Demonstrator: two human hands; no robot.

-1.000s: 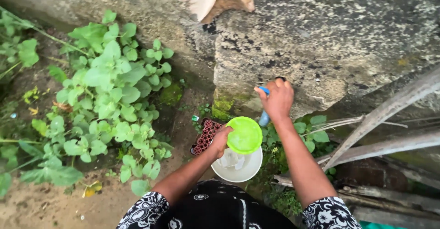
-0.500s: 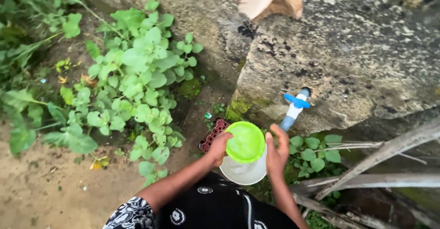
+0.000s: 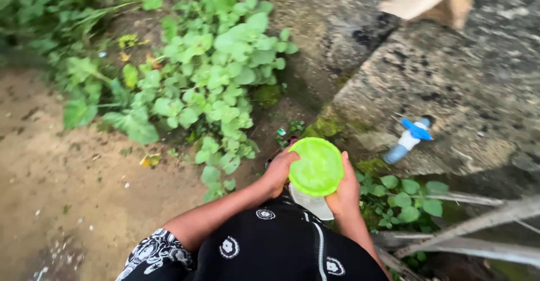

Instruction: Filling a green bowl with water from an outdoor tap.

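We grip the round green lid (image 3: 316, 165) from both sides at the lower centre of the frame: our left hand (image 3: 279, 171) curls around its left edge, and our right hand (image 3: 344, 190) closes on its right edge. The lid sits over a white container (image 3: 313, 204), mostly hidden beneath it. To the right, a blue-handled tap (image 3: 408, 138) sticks out of the mossy concrete wall (image 3: 467, 90). Leafy green plants (image 3: 219, 84) fill the upper left, with bare dirt ground (image 3: 62, 191) at lower left.
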